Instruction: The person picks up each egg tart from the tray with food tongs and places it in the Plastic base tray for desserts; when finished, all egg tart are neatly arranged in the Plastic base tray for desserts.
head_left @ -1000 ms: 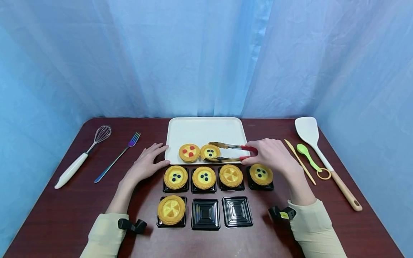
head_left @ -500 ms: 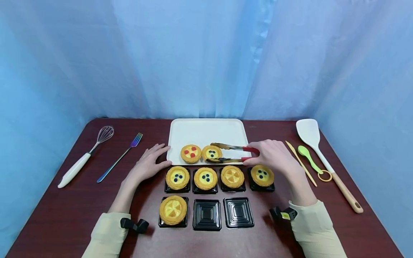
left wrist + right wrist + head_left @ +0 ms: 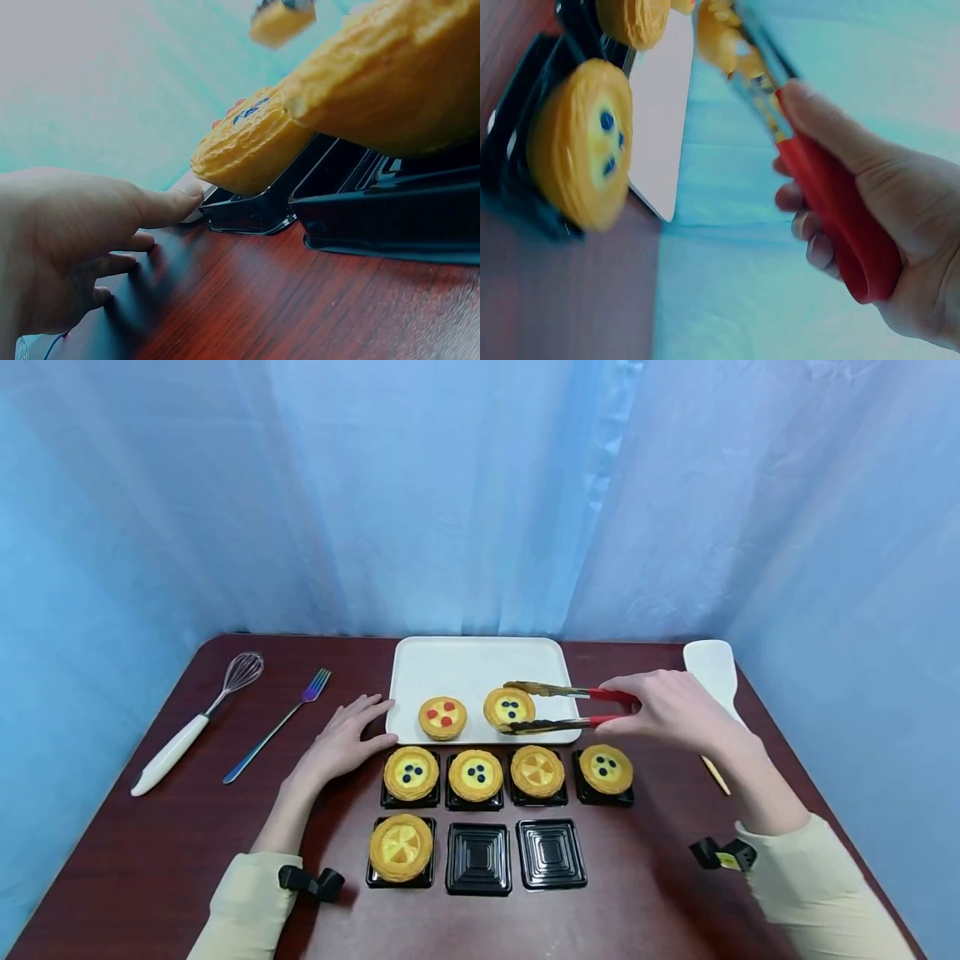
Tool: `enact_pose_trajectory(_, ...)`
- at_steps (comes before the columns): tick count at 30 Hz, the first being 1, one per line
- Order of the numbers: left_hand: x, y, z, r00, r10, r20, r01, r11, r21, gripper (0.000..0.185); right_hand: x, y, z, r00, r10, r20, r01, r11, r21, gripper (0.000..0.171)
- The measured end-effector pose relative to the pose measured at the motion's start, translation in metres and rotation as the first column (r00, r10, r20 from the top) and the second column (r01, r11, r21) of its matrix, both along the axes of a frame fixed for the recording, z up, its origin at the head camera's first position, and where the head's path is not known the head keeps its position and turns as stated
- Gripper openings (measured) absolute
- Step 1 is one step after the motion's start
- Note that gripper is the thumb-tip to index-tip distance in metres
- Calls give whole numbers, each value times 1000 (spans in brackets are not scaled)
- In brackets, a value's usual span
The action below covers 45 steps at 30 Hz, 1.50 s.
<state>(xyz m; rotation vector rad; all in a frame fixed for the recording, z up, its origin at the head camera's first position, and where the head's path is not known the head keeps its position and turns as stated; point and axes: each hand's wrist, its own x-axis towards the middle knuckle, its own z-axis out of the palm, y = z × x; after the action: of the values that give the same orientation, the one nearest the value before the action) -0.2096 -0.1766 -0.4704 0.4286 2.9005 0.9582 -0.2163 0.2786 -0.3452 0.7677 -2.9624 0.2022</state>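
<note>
The blueberry tart point(image 3: 509, 707) is gripped in tongs point(image 3: 570, 707) squeezed by the right hand point(image 3: 667, 708), above the tray's point(image 3: 480, 664) near edge. The left hand point(image 3: 341, 745) is spread flat at the tray's corner.

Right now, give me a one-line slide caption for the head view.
Right hand lifts a blueberry tart with red-handled tongs over the white tray; left hand steadies the tray's corner.
</note>
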Motion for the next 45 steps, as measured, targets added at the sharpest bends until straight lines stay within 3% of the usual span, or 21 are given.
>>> enact_pose_trajectory(8, 0, -3, 1, 1000, 2, 8, -2, 1000, -5, 65, 22, -3, 27, 974, 218, -57, -216, 975, 45, 44)
enact_pose_trajectory(13, -1, -2, 4, 1000, 3, -6, -3, 1000, -10, 65, 37, -10, 22, 940, 336, -56, -335, 942, 33, 46)
enact_pose_trajectory(18, 0, 0, 5, 1000, -2, 1, 2, 1000, -6, 65, 52, -14, 8, 906, 422, 2, -422, 906, 19, 47)
enact_pose_trajectory(24, 1, 0, 7, 1000, -11, 10, 11, 1000, 5, 66, 65, -18, -8, 901, 427, 68, -431, 901, 51, 47)
enact_pose_trajectory(45, 2, -1, 7, 1000, 0, 11, 0, 1000, -5, 65, 68, -24, -25, 897, 441, 27, -441, 894, 81, 52)
